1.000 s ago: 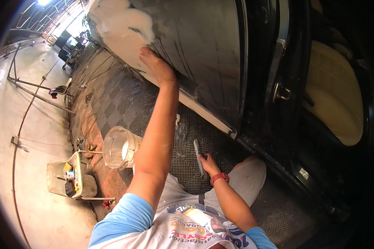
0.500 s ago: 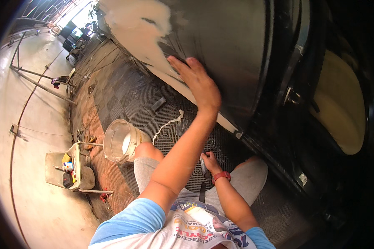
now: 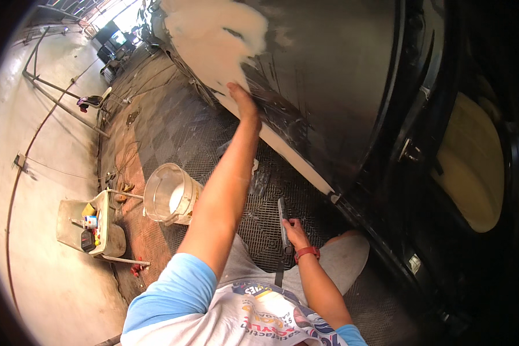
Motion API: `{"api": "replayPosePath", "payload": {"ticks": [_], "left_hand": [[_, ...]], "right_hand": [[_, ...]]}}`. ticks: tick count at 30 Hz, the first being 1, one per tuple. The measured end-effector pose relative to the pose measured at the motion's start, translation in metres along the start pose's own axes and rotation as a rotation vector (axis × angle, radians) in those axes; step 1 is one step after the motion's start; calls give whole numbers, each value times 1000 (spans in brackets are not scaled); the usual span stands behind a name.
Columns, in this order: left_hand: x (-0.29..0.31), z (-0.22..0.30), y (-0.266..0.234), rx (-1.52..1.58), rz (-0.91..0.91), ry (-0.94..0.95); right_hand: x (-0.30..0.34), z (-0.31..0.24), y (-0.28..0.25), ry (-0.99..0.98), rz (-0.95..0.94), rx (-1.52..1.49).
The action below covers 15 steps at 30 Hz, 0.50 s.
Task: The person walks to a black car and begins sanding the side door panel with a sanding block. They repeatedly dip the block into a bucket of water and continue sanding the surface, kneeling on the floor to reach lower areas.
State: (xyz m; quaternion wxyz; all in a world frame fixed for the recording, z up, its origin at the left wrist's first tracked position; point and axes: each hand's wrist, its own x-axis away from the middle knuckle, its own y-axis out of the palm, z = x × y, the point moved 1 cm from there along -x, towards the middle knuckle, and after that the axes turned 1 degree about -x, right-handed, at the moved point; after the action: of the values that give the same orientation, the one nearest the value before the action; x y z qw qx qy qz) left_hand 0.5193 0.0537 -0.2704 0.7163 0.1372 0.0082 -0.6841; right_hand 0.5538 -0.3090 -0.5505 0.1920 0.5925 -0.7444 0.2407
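Moved left hand (image 3: 247, 106), laid open, toward the pale patch (image 3: 213, 29) on the dark car door (image 3: 340, 69). Gripping long grey bar (image 3: 282, 212) in right hand (image 3: 296, 233) over black mat (image 3: 260, 222), pointing longways ahead, slightly left.

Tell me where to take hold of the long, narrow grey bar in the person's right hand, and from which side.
Take the long, narrow grey bar by its bare far end, probably best coming from the left: that end points forward, clear of the right-hand grip, which holds the bar farther back, from its right side. Its slim shape should be easy to close around.
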Motion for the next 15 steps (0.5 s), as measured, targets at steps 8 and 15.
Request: {"api": "replayPosePath", "payload": {"ticks": [8, 15], "left_hand": [[78, -26, 32, 62, -54, 44], [198, -2, 57, -145, -5, 157]], "right_hand": [[-3, -1, 0, 5, -14, -46], [2, 2, 11, 8, -96, -51]]}}
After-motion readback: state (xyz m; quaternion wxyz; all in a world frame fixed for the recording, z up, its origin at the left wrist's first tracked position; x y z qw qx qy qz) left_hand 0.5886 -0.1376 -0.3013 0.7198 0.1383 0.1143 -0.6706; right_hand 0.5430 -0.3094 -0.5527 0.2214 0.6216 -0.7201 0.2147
